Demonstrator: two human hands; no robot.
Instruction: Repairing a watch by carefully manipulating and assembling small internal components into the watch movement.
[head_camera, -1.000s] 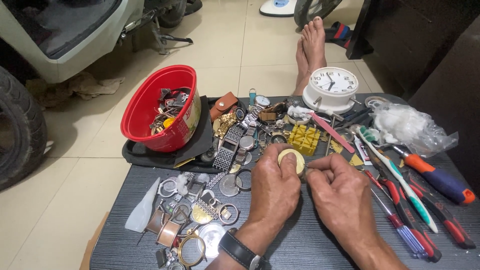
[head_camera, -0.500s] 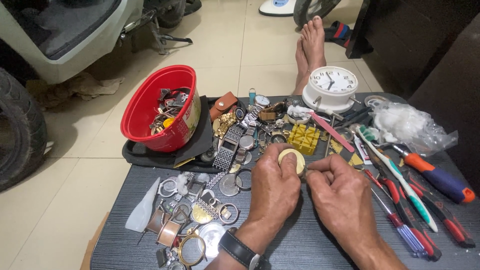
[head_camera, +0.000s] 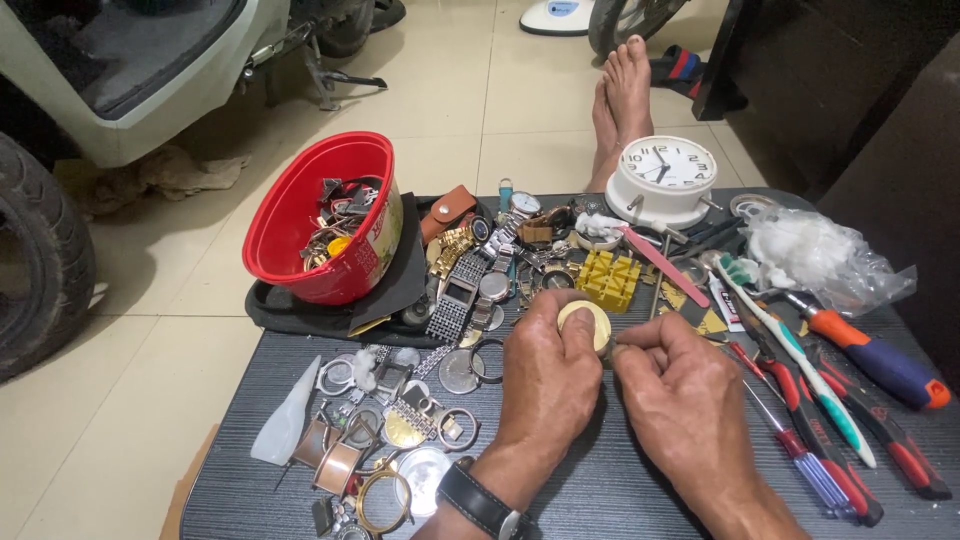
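Observation:
My left hand (head_camera: 548, 375) grips a small round pale-yellow watch part (head_camera: 586, 321) between thumb and fingers, above the dark table (head_camera: 620, 480). My right hand (head_camera: 680, 395) pinches a thin metal tool whose tip touches the right edge of that round part. A black wristwatch (head_camera: 480, 500) is on my left wrist. Just beyond the hands lie a yellow plastic block (head_camera: 610, 277) and a heap of watches and metal bands (head_camera: 480, 270).
A red bowl (head_camera: 300, 215) of parts tilts at the back left. A white alarm clock (head_camera: 665, 180) stands at the back. Screwdrivers (head_camera: 860, 350), a toothbrush (head_camera: 790, 340) and a plastic bag (head_camera: 820, 255) lie right. Watch cases (head_camera: 400, 440) lie left. Bare feet (head_camera: 625, 100) rest beyond.

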